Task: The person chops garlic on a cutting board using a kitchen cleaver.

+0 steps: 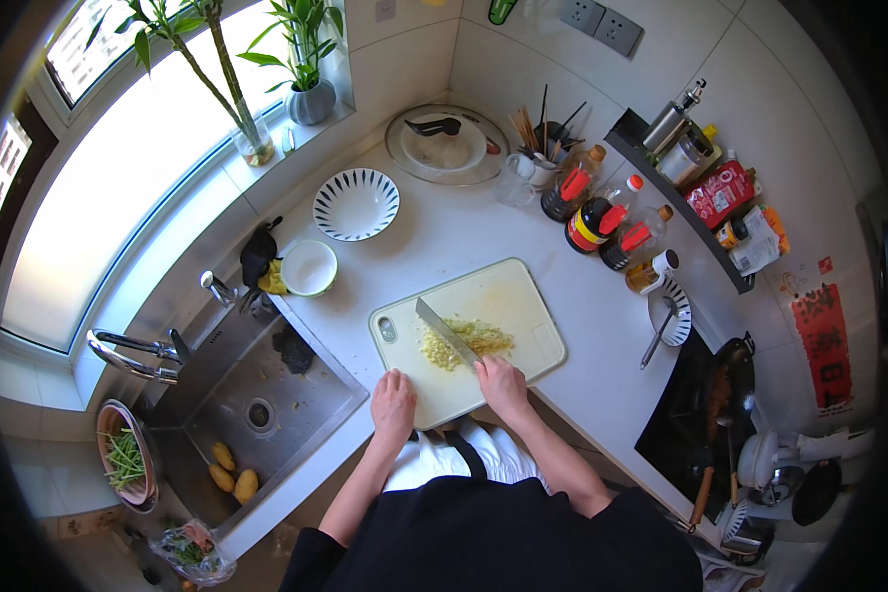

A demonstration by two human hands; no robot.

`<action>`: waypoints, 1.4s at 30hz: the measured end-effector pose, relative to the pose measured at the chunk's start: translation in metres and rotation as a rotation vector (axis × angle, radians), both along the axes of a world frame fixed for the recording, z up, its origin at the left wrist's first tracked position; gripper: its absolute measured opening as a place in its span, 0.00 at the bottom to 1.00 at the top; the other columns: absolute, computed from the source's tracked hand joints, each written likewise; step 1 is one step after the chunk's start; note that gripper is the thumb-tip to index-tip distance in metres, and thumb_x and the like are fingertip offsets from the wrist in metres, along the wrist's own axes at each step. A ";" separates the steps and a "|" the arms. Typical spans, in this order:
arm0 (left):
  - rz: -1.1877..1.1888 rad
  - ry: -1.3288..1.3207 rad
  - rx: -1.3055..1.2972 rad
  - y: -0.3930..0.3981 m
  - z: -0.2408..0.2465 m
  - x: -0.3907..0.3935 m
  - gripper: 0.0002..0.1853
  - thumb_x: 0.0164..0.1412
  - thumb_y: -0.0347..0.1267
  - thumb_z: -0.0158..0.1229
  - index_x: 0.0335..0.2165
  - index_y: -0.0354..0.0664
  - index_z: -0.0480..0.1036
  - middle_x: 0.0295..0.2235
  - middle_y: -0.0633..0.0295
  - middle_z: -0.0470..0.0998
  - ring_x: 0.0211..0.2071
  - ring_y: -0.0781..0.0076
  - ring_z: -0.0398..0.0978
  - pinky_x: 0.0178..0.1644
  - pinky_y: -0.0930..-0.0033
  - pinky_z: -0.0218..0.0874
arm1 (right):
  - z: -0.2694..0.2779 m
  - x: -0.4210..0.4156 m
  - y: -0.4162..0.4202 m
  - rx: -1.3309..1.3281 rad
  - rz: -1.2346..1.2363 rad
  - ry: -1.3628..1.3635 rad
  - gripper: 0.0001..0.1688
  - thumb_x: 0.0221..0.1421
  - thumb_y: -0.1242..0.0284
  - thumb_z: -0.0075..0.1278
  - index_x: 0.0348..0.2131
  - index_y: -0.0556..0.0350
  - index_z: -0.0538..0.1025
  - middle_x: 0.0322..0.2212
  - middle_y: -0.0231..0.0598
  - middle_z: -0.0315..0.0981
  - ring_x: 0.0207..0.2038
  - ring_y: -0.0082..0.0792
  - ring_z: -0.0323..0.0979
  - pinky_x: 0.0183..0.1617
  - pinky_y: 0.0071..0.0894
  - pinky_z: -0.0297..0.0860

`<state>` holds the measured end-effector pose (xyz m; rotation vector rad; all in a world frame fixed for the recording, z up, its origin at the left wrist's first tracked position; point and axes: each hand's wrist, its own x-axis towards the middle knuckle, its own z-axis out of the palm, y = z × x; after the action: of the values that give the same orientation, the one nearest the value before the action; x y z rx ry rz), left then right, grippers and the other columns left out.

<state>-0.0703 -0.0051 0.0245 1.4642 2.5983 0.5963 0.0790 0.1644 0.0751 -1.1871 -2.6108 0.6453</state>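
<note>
A pale cutting board [481, 281] with a green rim lies at a slant on the white counter before me. My right hand [502, 385] grips a kitchen knife [444, 329], its blade pointing away and to the left. Finely chopped pale-yellow pieces [488, 337], perhaps garlic or ginger, are heaped on both sides of the blade. Along the board's near left edge rests my left hand [394, 403], fingers close together. Whether it grips the edge cannot be told, as its underside is hidden.
At left, a steel sink [222, 399] contains potatoes [246, 486]. A white bowl [309, 268] and patterned bowl [356, 204] stand behind it. Sauce bottles [596, 222] line the right wall. A spoon [658, 333] lies on a plate [682, 314] near a wok [729, 385] on the cooktop.
</note>
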 end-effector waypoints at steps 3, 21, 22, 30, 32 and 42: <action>0.000 -0.034 -0.016 0.001 0.002 0.001 0.24 0.47 0.28 0.60 0.46 0.34 0.71 0.50 0.50 0.71 0.53 0.54 0.68 0.57 0.60 0.61 | -0.004 0.001 -0.003 0.003 -0.012 0.053 0.14 0.59 0.66 0.50 0.27 0.59 0.72 0.26 0.52 0.74 0.29 0.57 0.73 0.32 0.53 0.69; 0.010 0.047 0.007 0.002 -0.004 0.001 0.24 0.45 0.30 0.63 0.44 0.37 0.71 0.48 0.53 0.72 0.50 0.56 0.69 0.52 0.61 0.63 | 0.001 0.008 -0.014 -0.075 0.035 -0.026 0.12 0.60 0.65 0.48 0.30 0.57 0.70 0.25 0.51 0.74 0.29 0.56 0.74 0.31 0.53 0.69; 0.010 0.048 0.007 0.002 -0.007 0.001 0.24 0.45 0.30 0.63 0.44 0.37 0.71 0.48 0.53 0.71 0.50 0.56 0.69 0.52 0.61 0.63 | 0.001 0.007 -0.014 -0.065 0.030 -0.011 0.12 0.60 0.66 0.48 0.30 0.57 0.70 0.25 0.50 0.74 0.28 0.56 0.74 0.31 0.54 0.69; 0.017 0.046 0.018 0.002 -0.004 0.001 0.24 0.45 0.29 0.63 0.44 0.37 0.71 0.47 0.53 0.72 0.49 0.56 0.69 0.52 0.60 0.63 | 0.004 0.006 -0.009 -0.047 0.029 -0.002 0.12 0.60 0.66 0.48 0.30 0.57 0.70 0.23 0.50 0.74 0.27 0.57 0.74 0.30 0.55 0.69; 0.013 0.045 0.017 0.003 -0.003 0.002 0.24 0.45 0.29 0.63 0.44 0.37 0.71 0.47 0.53 0.72 0.49 0.56 0.69 0.52 0.61 0.63 | -0.003 0.005 -0.010 -0.049 0.018 0.004 0.12 0.60 0.66 0.48 0.30 0.56 0.70 0.23 0.51 0.74 0.27 0.57 0.74 0.30 0.55 0.69; 0.022 0.039 0.023 0.004 0.000 0.002 0.23 0.45 0.29 0.62 0.43 0.37 0.71 0.46 0.54 0.72 0.48 0.56 0.69 0.51 0.61 0.64 | 0.002 0.003 -0.008 -0.065 0.053 0.006 0.12 0.60 0.67 0.48 0.29 0.58 0.70 0.23 0.52 0.74 0.27 0.58 0.74 0.30 0.55 0.68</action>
<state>-0.0685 -0.0014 0.0247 1.4707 2.6491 0.6075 0.0822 0.1561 0.0769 -1.1350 -2.6434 0.7481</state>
